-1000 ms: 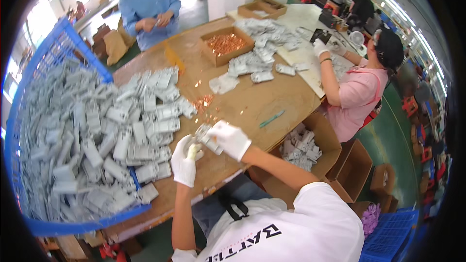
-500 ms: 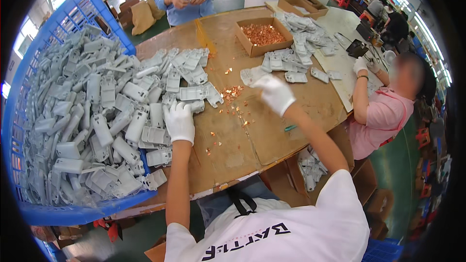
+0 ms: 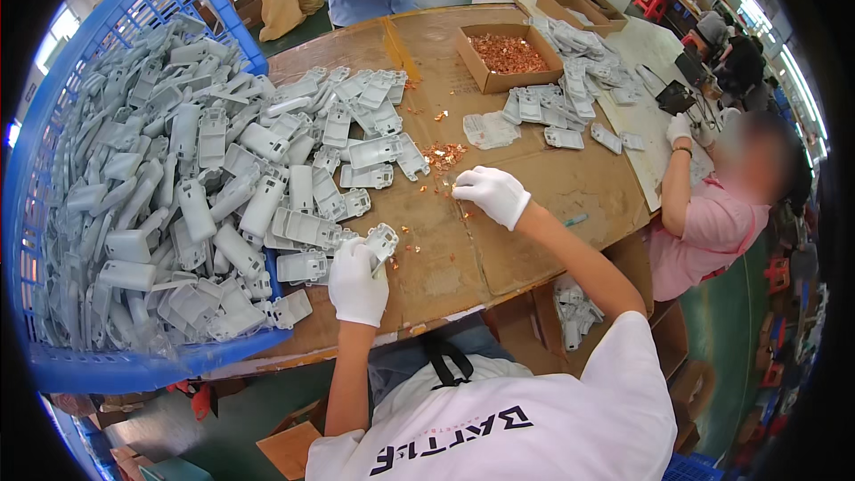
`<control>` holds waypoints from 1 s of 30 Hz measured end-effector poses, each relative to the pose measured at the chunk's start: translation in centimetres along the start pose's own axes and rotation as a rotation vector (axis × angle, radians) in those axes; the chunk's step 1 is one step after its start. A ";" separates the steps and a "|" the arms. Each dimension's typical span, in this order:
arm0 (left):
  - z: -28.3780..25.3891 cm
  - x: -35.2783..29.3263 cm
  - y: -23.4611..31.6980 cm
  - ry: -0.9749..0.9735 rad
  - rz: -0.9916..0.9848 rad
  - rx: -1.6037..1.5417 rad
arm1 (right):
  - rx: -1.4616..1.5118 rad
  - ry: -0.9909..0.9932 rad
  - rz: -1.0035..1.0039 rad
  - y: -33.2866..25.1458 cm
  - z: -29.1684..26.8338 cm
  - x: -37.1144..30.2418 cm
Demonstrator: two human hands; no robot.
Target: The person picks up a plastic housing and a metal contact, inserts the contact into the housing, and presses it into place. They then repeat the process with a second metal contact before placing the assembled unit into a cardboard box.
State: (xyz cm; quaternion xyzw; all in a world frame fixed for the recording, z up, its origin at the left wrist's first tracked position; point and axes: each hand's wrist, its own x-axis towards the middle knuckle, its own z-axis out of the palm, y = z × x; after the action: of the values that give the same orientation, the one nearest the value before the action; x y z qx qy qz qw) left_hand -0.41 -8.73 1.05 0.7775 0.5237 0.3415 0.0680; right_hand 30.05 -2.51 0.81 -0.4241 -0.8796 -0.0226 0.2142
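Note:
My gloved left hand (image 3: 358,285) grips a light grey plastic housing (image 3: 383,240), held at the near edge of a heap of similar housings (image 3: 343,138) on the table. My gloved right hand (image 3: 495,196) is low over the tabletop, thumb and fingers pinched together. Whatever sits between those fingertips is too small to make out. Just beyond them lies a small loose pile of copper-coloured metal pieces (image 3: 443,157), with stray bits scattered nearer to me. A flat, translucent whitish piece (image 3: 491,131) rests farther off, apart from both hands.
A large blue plastic basket (image 3: 169,372) full of grey housings stands on the left. A cardboard box (image 3: 508,82) of copper pieces sits at the back, more housings (image 3: 563,138) beside it. A pen-like object (image 3: 576,219) lies right. Two people work around the table.
My left hand has come nearer and slightly right, lifting a grey housing from the heap's edge. My right hand has left the translucent piece and drawn back toward the copper bits.

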 end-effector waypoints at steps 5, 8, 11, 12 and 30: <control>-2.2 0.1 1.1 -0.053 -0.169 -0.355 | -0.073 -0.186 -0.054 1.4 -0.7 0.2; -3.1 -3.0 -0.6 -0.014 -0.424 -0.845 | -0.157 -0.281 -0.078 -0.4 0.0 1.4; -3.0 -5.8 -0.7 0.072 -0.513 -1.127 | -0.225 -0.370 0.051 -1.0 0.8 0.5; -2.8 -6.5 -0.7 0.079 -0.634 -1.107 | -0.221 -0.390 0.084 -1.1 0.3 0.2; 2.1 -8.4 -3.6 -0.003 -0.584 -1.007 | -0.174 -0.539 0.136 0.0 -1.3 1.5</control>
State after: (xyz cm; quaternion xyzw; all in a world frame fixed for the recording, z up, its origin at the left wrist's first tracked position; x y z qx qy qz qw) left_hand -3.76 -13.88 -6.04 0.4733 0.4894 0.5142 0.5215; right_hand 29.72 -1.70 2.61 -0.4896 -0.8691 0.0297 -0.0634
